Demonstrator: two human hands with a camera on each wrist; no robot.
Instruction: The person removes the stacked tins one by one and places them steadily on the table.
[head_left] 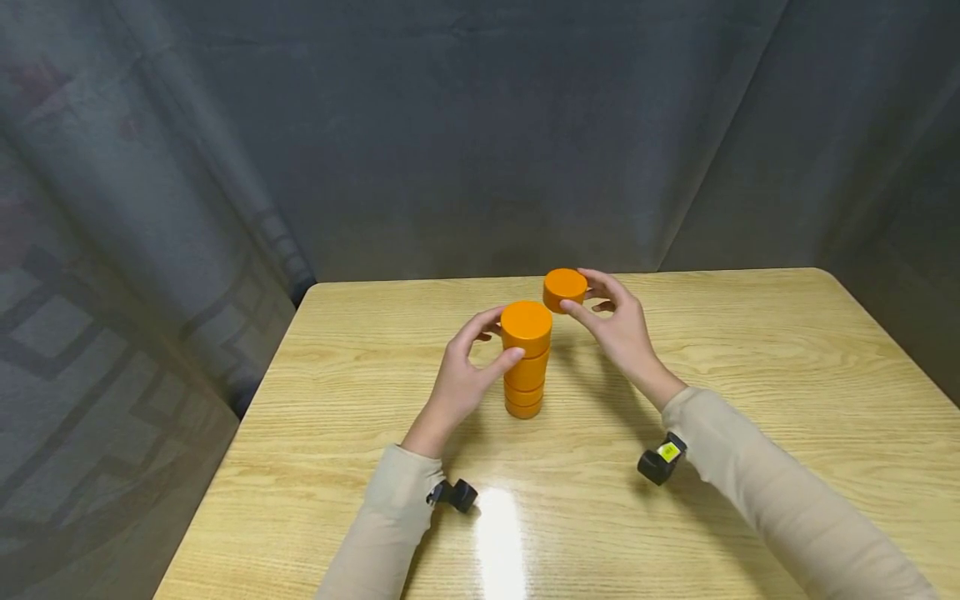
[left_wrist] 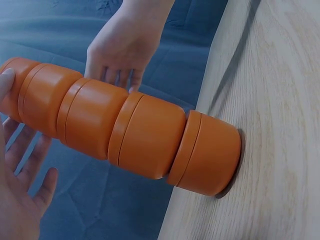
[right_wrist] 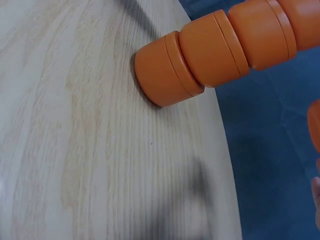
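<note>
On the wooden table (head_left: 750, 350), left hand (head_left: 461, 375) pinches the orange stack (head_left: 525, 367); right hand (head_left: 618, 325) grips an orange puck (head_left: 564, 287).

The stack of round glossy plastic tubs (head_left: 525, 360) is plain bright orange, as is the single round tub (head_left: 564, 288). The wooden table (head_left: 750, 350) is pale yellow with darker wavy grain. The cloth backdrop (head_left: 480, 125) is dull slate grey; both sleeves (head_left: 787, 492) are beige.

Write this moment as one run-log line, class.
left hand: grips top of orange stack | right hand: holds loose orange cylinder beyond the stack | stack: upright on wooden table
</note>
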